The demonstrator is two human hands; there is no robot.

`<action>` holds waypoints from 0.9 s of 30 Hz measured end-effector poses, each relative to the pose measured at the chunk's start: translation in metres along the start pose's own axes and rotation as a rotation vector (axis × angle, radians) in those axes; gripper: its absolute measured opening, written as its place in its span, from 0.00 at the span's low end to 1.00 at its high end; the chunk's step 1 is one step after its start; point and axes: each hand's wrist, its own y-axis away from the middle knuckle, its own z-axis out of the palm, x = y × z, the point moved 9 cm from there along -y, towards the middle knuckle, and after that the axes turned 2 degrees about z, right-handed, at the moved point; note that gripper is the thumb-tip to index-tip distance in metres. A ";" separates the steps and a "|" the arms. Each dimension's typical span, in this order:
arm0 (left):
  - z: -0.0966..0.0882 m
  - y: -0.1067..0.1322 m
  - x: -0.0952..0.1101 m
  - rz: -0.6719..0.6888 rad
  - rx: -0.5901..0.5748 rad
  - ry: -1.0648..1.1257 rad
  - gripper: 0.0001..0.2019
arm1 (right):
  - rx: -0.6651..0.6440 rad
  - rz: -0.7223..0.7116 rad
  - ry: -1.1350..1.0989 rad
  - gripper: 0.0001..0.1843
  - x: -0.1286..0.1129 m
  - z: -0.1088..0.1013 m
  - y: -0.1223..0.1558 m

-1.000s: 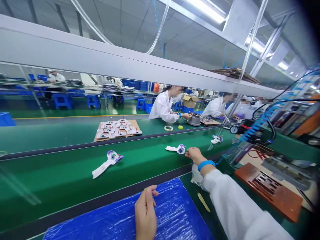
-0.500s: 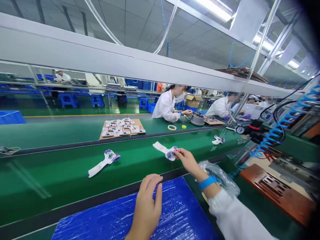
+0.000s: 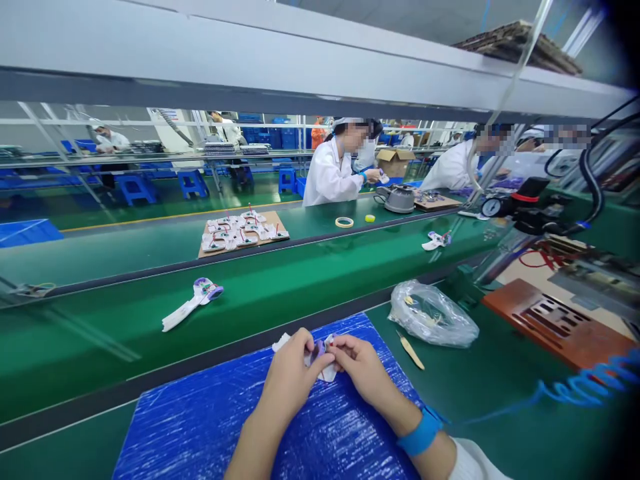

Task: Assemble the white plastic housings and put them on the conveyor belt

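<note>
One white-and-purple part [image 3: 327, 374], lower centre of frame, over blue pad [image 3: 200, 413] | left hand [image 3: 291, 369] and right hand [image 3: 364, 368] both pinching it, equally near | long axis roughly crosswise, white end [image 3: 281, 342] beyond left hand

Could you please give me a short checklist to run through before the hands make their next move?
1. White-and-purple part in both hands: ok, the left hand and right hand hold it.
2. Blue wristband on the right wrist: ok.
3. Part above the blue pad: ok.
4. Tan-handled tool clear of the hands: ok, right of the pad.
5. Plastic bag off the pad: ok.
6. Part undamaged: cannot tell, largely covered.
</note>
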 end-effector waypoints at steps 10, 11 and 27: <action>0.019 -0.003 -0.020 -0.306 0.020 0.786 0.26 | -0.034 -0.143 0.050 0.11 -0.013 0.001 0.005; 0.022 -0.002 -0.019 -0.313 -0.032 0.830 0.27 | -0.036 -0.146 0.055 0.11 -0.015 0.001 0.005; 0.016 -0.004 -0.008 0.051 -0.124 0.341 0.21 | -0.027 -0.311 0.196 0.11 -0.039 0.003 0.013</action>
